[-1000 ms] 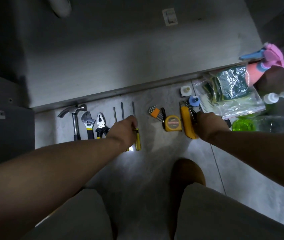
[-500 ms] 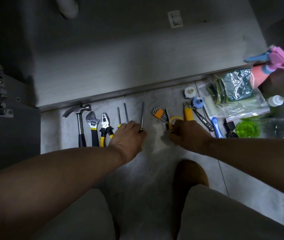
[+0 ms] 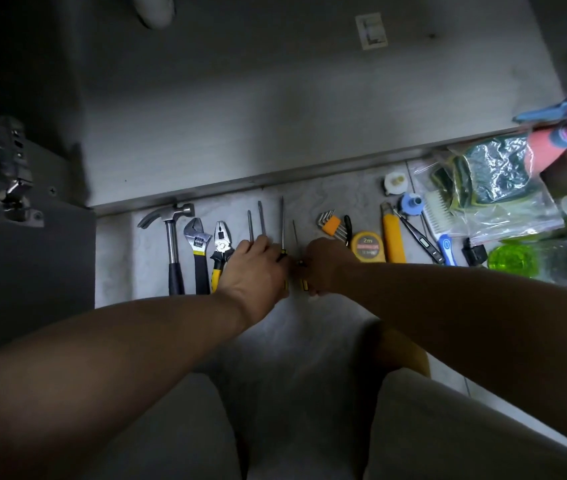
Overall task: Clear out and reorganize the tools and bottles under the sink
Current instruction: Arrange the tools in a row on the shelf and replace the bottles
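Both hands lying over screwdriver handles on floor, mid tool row. Left hand (image 3: 252,268) covering handles, shafts of screwdrivers (image 3: 260,218) sticking out far side; grip can't tell. Right hand (image 3: 322,263) curling round short screwdriver (image 3: 296,242). Zip bag (image 3: 503,199), far right, holding dark scrub pads.

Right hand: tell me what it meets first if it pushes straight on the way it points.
Probably the hex key set, lying just past the right hand toward the cabinet; the thin screwdriver shaft runs alongside. Depth is unclear.
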Available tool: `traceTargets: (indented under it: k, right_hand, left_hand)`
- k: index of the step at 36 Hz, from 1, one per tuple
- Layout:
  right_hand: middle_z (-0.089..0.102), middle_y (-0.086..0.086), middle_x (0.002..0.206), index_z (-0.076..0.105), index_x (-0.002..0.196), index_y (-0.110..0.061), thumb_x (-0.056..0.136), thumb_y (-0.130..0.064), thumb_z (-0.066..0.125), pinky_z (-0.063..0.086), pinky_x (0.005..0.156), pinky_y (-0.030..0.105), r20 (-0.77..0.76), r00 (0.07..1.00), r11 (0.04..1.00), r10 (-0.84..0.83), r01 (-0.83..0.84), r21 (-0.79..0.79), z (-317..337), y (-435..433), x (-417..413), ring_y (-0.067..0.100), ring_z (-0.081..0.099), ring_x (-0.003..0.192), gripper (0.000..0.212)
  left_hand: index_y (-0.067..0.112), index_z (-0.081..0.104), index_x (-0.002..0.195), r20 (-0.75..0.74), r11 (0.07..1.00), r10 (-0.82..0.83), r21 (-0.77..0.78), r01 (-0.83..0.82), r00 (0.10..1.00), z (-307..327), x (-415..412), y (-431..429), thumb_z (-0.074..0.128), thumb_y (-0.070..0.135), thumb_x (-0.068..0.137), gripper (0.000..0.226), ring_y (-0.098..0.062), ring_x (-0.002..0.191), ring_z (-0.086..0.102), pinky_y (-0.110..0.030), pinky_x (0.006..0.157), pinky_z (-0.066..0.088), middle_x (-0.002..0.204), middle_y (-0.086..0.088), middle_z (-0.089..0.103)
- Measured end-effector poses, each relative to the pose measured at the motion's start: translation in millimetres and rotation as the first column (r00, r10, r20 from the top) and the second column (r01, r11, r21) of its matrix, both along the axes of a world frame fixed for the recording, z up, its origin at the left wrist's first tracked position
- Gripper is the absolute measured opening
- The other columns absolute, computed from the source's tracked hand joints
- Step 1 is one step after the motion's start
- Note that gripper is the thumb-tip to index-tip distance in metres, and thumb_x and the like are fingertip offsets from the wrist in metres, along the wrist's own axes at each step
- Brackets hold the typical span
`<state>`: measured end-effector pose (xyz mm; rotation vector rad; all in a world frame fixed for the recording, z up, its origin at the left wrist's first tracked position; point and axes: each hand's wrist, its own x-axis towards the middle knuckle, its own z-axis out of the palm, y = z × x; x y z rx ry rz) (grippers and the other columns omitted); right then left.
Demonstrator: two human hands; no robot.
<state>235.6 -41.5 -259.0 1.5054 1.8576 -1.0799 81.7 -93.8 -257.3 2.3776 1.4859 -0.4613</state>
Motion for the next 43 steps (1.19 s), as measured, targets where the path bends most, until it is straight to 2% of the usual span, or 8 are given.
traceTargets:
  k: [3,11,15,25,31,35,39,43]
  right_hand:
    - [0.063,0.004,0.084,0.068,0.101,-0.010,0.088,-0.032,0.065,0.043,0.059,0.026,-0.017,0.996,0.996,-0.089,0.089,0.001,1,-1,-3,0.024,0.066,0.078,0.026]
    - [0.054,0.015,0.128,0.053,0.127,-0.009,0.088,-0.025,0.064,0.053,0.088,0.042,-0.002,0.996,0.964,0.093,-0.089,0.250,16,0,22,0.033,0.053,0.119,0.044]
    - [0.045,0.014,0.126,0.043,0.133,-0.013,0.076,-0.030,0.069,0.049,0.086,0.044,0.168,0.958,0.799,0.234,-0.288,0.528,22,9,58,0.033,0.045,0.114,0.065]
    - [0.048,0.006,0.128,0.028,0.143,-0.016,0.078,-0.036,0.074,0.047,0.090,0.041,0.224,0.919,0.827,0.326,-0.392,0.403,13,9,95,0.028,0.056,0.111,0.082]
    - [0.046,0.008,0.121,0.034,0.136,-0.017,0.072,-0.050,0.077,0.052,0.070,0.040,0.092,0.974,0.885,0.207,-0.227,0.408,20,18,84,0.032,0.062,0.096,0.084]
    - [0.046,0.010,0.120,0.040,0.130,-0.013,0.072,-0.047,0.079,0.056,0.072,0.046,-0.163,0.979,0.891,0.120,-0.034,0.454,27,21,72,0.033,0.062,0.090,0.078]
    - [0.046,0.005,0.115,0.046,0.124,-0.014,0.074,-0.047,0.080,0.048,0.068,0.032,-0.401,0.912,0.908,0.092,0.089,0.410,30,18,55,0.021,0.058,0.087,0.069]
    - [0.045,0.005,0.119,0.046,0.127,-0.012,0.077,-0.044,0.080,0.043,0.070,0.029,-0.436,0.900,0.907,0.001,0.182,0.379,19,17,47,0.020,0.055,0.091,0.068]
  left_hand:
    - [0.027,0.052,0.139,-0.026,1.000,-0.008,-0.004,0.008,1.000,1,0,0,0.055,0.061,0.090,0.060,-0.028,0.128,0.041,-0.042,0.101,0.036,0.133,-0.001,0.054]
    - [0.025,0.047,0.144,-0.024,1.000,0.013,-0.024,-0.014,1.000,6,1,-1,0.056,0.045,0.094,0.054,-0.028,0.129,0.041,-0.040,0.100,0.036,0.138,-0.001,0.052]
    - [0.024,0.044,0.145,-0.027,0.999,0.013,-0.045,-0.014,1.000,7,1,-1,0.057,0.043,0.094,0.056,-0.028,0.129,0.040,-0.039,0.100,0.036,0.140,-0.001,0.050]
    - [0.025,0.043,0.147,-0.013,0.999,0.001,-0.037,-0.001,1.000,5,-2,-1,0.059,0.043,0.091,0.061,-0.027,0.130,0.040,-0.040,0.102,0.036,0.141,-0.002,0.048]
    - [0.024,0.053,0.133,0.158,0.998,0.062,0.001,-0.063,0.986,6,0,7,0.058,0.052,0.091,0.051,-0.025,0.121,0.044,-0.038,0.096,0.036,0.126,-0.002,0.051]
    - [0.022,0.058,0.129,0.458,0.861,0.496,-0.373,-0.346,0.738,17,14,22,0.066,0.047,0.092,0.046,-0.018,0.110,0.057,-0.034,0.093,0.048,0.115,0.000,0.061]
    - [0.010,0.066,0.121,0.420,0.522,0.849,-0.765,-0.377,0.322,31,30,41,0.070,0.036,0.094,0.037,-0.028,0.101,0.072,-0.047,0.091,0.059,0.110,-0.014,0.073]
    - [0.000,0.063,0.120,0.360,0.390,0.921,-0.819,-0.421,0.151,29,24,50,0.065,0.014,0.099,0.026,-0.037,0.096,0.074,-0.046,0.083,0.062,0.109,-0.025,0.072]
